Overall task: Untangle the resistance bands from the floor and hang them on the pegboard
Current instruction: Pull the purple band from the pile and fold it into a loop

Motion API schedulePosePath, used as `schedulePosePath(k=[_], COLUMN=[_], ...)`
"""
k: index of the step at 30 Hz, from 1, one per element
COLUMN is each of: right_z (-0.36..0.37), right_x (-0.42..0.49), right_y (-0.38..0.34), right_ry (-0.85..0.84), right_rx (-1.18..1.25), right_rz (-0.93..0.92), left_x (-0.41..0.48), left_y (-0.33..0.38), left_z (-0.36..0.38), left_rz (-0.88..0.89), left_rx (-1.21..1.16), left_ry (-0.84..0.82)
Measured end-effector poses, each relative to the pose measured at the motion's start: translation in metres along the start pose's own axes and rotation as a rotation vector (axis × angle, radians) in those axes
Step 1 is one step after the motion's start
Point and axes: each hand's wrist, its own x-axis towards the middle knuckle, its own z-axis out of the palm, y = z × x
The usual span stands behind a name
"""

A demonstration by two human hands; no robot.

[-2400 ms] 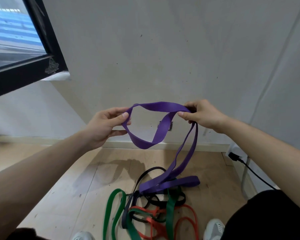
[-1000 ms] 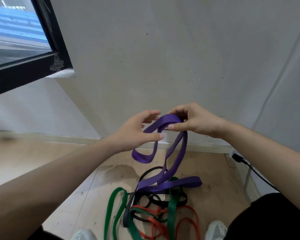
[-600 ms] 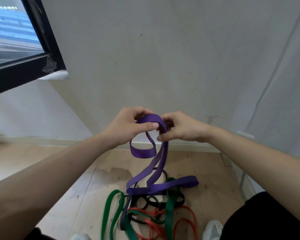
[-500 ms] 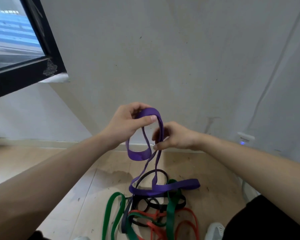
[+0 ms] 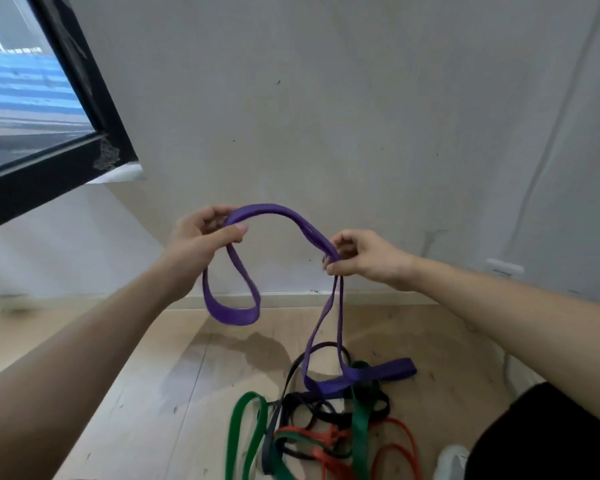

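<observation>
**Purple band held up between both hands, its tail still in the pile**

The left hand pinches a wide purple rubber resistance band between its thumb and curled fingers, and a short loop hangs below the grip. The band arches across to the right hand, which also pinches it. From there two strands drop to the pale wooden floor. The band's lower end lies there across a tangle of flat green bands, black bands and red-orange bands. The hands are apart, in front of a plain off-white wall. A black-framed window is at upper left, and a white shoe toe shows at lower right.
</observation>
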Motion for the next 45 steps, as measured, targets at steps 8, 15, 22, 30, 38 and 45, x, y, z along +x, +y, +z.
schedulePosePath(k=[8,15,22,30,38,45], right_z=[-0.02,-0.02,-0.017,-0.001,-0.014,-0.047], right_x=[-0.004,-0.01,-0.011,-0.005,0.001,-0.012], right_y=[-0.048,-0.069,-0.056,-0.01,-0.015,-0.047], right_ry=[0.126,0.156,0.046,-0.164,-0.059,0.202], right_rx=[-0.008,-0.251,-0.316,-0.164,-0.061,0.09], right_rz=[-0.257,-0.379,-0.325,-0.115,-0.101,-0.264], left_x=[-0.001,0.001,0.001,0.006,0.016,0.014], left_y=[-0.017,0.004,0.015,0.021,0.017,0.0], left_z=[0.015,0.056,0.079,0.075,0.047,0.035], left_rz=[-0.128,-0.002,0.049,0.135,0.104,0.025], left_rx=[0.208,-0.031,-0.025,-0.121,-0.222,-0.098], left_ry=[-0.27,-0.344,-0.279,-0.146,0.035,-0.101])
